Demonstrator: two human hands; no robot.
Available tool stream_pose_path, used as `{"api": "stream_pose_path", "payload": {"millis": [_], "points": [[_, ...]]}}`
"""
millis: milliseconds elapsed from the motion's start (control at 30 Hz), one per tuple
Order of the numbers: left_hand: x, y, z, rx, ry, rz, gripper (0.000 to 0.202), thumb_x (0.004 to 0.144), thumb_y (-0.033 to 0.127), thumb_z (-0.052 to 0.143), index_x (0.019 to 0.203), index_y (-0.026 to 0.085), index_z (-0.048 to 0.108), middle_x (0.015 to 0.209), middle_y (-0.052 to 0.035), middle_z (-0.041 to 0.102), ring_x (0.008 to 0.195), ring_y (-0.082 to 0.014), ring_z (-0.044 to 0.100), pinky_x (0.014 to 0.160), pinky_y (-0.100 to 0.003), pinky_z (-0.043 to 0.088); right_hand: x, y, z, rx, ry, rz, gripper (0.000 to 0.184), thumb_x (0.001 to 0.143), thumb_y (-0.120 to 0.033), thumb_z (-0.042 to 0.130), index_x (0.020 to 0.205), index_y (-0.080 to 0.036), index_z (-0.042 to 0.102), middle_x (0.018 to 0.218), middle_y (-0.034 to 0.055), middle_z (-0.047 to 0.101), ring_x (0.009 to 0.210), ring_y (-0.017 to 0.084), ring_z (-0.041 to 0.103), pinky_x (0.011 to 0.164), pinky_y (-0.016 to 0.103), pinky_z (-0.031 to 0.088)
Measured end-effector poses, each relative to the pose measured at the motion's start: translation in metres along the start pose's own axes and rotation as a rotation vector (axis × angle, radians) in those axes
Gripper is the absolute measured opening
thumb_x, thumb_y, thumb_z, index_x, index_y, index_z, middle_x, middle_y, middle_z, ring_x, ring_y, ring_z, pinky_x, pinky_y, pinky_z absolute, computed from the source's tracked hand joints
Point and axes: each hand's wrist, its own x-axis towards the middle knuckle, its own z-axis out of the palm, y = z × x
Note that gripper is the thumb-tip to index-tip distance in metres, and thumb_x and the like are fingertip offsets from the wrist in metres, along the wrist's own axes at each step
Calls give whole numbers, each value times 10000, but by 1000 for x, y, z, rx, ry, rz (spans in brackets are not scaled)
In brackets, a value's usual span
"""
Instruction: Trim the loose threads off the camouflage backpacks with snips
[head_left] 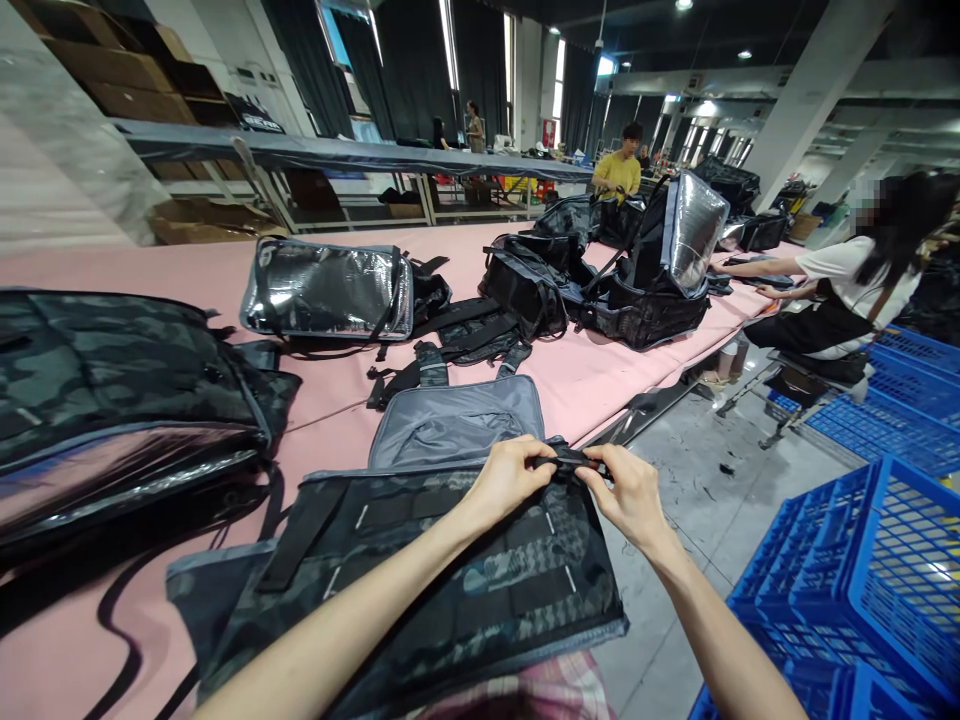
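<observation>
A dark camouflage backpack (450,560) lies open in front of me, its grey-lined flap (457,420) spread away from me on the table. At its far right corner, my left hand (514,475) pinches a black strap (566,460) between thumb and fingers. Just right of it, my right hand (626,490) grips the other end of the same black piece, which may include a buckle; it is too small and dark to be sure. Both hands are close together above the bag's edge.
More camouflage bags lie on the pink table (360,400): one at left (120,370), a silver-lined one (326,290) and several farther back. Blue crates (847,580) stand on the floor at right. One person (847,270) sits along the right edge; another (619,170) stands beyond.
</observation>
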Motion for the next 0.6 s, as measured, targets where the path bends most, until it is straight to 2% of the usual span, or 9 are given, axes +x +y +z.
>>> {"api": "stream_pose_path", "payload": {"millis": [167,267,367,467,533,600], "points": [[0,0,1,21,-2,40,164,689,128,525,724,159,681,678,6,590,603,-107,496,577,-206,351,-1,1,1,-32,23,-45,133,856,-283,515,884,-174,587,755,32,626,696,155,551,658,264,384],[0,0,1,-18,7,14,155,689,138,529,726,154,680,677,7,585,595,-104,488,565,-205,347,-1,2,3,63,10,35,137,841,-293,529,874,-179,597,750,27,623,687,153,546,654,265,386],[1,2,1,-89,-18,-54,135,686,165,549,723,151,679,654,14,577,589,-106,490,551,-202,350,-1,2,11,343,-39,251,147,807,-318,562,871,-191,600,748,8,621,655,137,543,613,246,393],[1,5,0,-136,-42,-57,142,704,197,565,758,159,691,674,11,592,617,-113,513,575,-204,368,0,0,22,697,-50,433,178,751,-345,616,828,-186,595,745,1,609,650,127,523,596,238,390],[0,5,0,-166,-56,-31,146,712,215,583,785,166,700,712,3,614,662,-122,538,619,-209,385,2,-1,23,968,-60,549,226,710,-370,660,801,-175,590,654,-19,553,553,96,458,520,219,354],[-2,3,1,-171,-63,-10,137,702,214,607,784,168,707,726,-2,628,690,-131,553,659,-217,396,5,1,18,1248,-69,661,269,688,-406,679,779,-174,578,560,-52,447,449,64,333,427,199,275]]}}
